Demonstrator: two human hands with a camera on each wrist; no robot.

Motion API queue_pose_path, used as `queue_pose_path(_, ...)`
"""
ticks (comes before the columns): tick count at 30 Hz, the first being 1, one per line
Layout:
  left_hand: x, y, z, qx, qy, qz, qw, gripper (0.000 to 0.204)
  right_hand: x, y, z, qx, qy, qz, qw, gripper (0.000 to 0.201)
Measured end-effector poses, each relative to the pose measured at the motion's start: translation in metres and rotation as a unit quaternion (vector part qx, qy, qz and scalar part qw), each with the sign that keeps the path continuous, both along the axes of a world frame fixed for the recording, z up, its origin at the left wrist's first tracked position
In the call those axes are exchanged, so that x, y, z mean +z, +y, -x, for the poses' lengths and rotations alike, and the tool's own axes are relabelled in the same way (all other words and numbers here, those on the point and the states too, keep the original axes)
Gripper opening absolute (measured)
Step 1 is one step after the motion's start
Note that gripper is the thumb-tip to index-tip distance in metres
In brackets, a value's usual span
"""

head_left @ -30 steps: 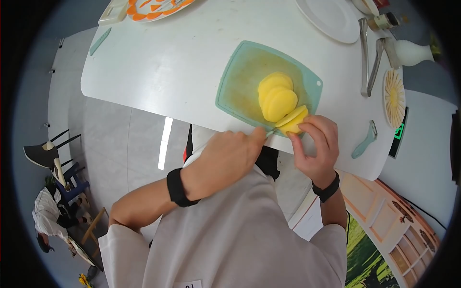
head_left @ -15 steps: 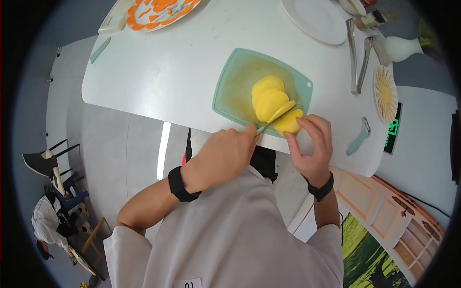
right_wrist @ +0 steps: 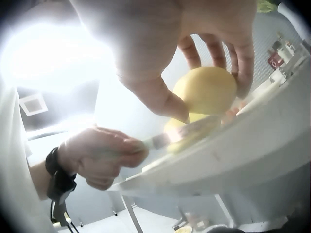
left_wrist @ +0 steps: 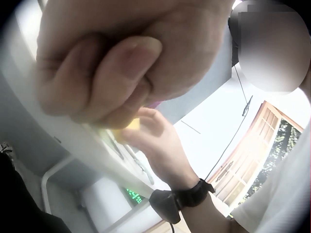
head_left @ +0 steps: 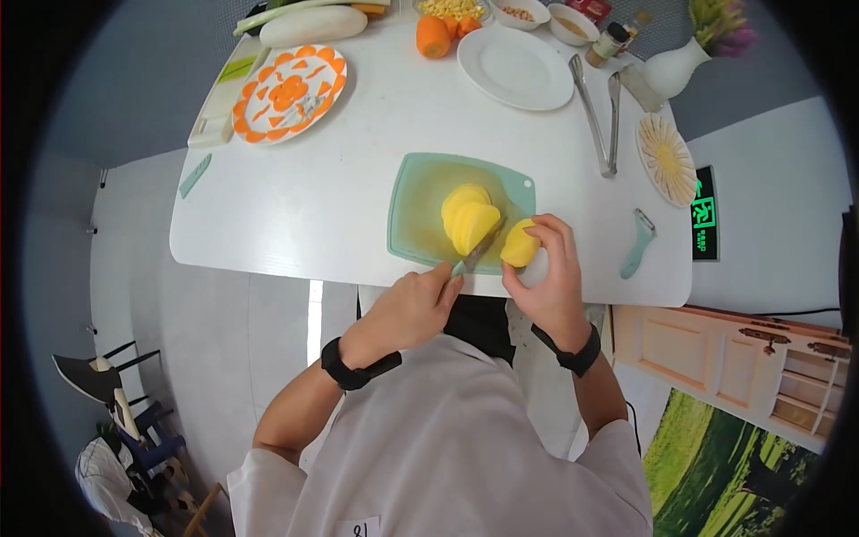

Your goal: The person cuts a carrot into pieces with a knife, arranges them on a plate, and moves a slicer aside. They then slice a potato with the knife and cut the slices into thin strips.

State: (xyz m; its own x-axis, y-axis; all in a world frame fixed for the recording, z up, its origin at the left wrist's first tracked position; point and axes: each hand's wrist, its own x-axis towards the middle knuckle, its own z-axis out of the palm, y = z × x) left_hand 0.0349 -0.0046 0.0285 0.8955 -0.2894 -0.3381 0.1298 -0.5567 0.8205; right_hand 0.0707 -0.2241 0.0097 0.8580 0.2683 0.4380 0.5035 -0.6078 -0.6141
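My left hand (head_left: pixel 403 309) grips the light green handle of a small knife (head_left: pixel 479 251), its fist filling the top of the left wrist view. The blade lies beside several overlapping yellow potato slices (head_left: pixel 466 215) on the green cutting board (head_left: pixel 413 183). My right hand (head_left: pixel 550 282) holds the remaining piece of peeled potato (head_left: pixel 520 243) between thumb and fingers at the board's near right edge. In the right wrist view the thumb presses one side of the potato (right_wrist: pixel 206 90), fingers round the other, and the knife blade (right_wrist: pixel 194 128) passes just below it.
A plate with carrot pieces (head_left: pixel 255 132) stands back left, a white plate (head_left: pixel 514 67) at the back. To the right are metal tongs (head_left: pixel 612 125), a peeler (head_left: pixel 638 246) and a patterned oval dish (head_left: pixel 667 161). Carrots (head_left: pixel 433 38), bowls (head_left: pixel 573 25) and a vase (head_left: pixel 673 70) line the far side.
The knife has passed down through the potato, and a slice now leans with the others, apart from the held piece. The head view has tilted up, showing more of the table's far side.
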Motion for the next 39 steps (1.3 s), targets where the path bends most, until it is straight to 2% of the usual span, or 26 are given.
queue_pose_path(1,-0.001,0.000,-0.002,-0.004,0.001,-0.001,1.000,0.028,0.006,-0.001,-0.001,0.000,-0.006,0.002,1.000,0.047)
queue_pose_path(6,-0.004,-0.001,0.000,-0.011,-0.014,-0.018,1.000,0.027,0.045,0.004,-0.013,0.119,0.038,0.103,0.987,0.045)
queue_pose_path(10,-0.004,-0.003,0.004,-0.011,-0.073,-0.068,0.995,0.024,0.043,0.013,-0.024,0.153,0.065,0.182,0.969,0.048)
queue_pose_path(13,-0.006,-0.008,0.008,-0.010,-0.129,-0.095,0.987,0.022,0.044,0.016,-0.022,0.155,0.061,0.194,0.967,0.047)
queue_pose_path(16,0.003,-0.006,0.016,-0.025,-0.152,-0.114,0.981,0.021,0.053,0.006,-0.017,0.137,0.098,0.141,0.976,0.048)
queue_pose_path(20,0.013,0.003,0.029,-0.024,-0.169,-0.116,0.978,0.021,0.062,-0.031,-0.013,0.029,0.090,0.115,0.989,0.055)
queue_pose_path(23,0.015,0.009,0.031,-0.018,-0.166,-0.113,0.980,0.020,0.046,-0.075,-0.023,-0.068,0.075,0.100,0.990,0.059)
queue_pose_path(31,0.007,0.014,0.027,0.004,-0.192,-0.087,0.977,0.020,0.056,-0.142,-0.067,-0.221,0.025,0.070,0.973,0.055)
queue_pose_path(35,0.000,0.016,0.027,0.019,-0.187,-0.079,0.979,0.020,0.064,-0.126,-0.085,-0.148,0.029,0.047,0.987,0.058)
queue_pose_path(39,-0.001,0.019,0.028,0.055,-0.191,-0.055,0.979,0.019,0.080,-0.058,-0.105,-0.002,0.039,0.034,0.999,0.058)
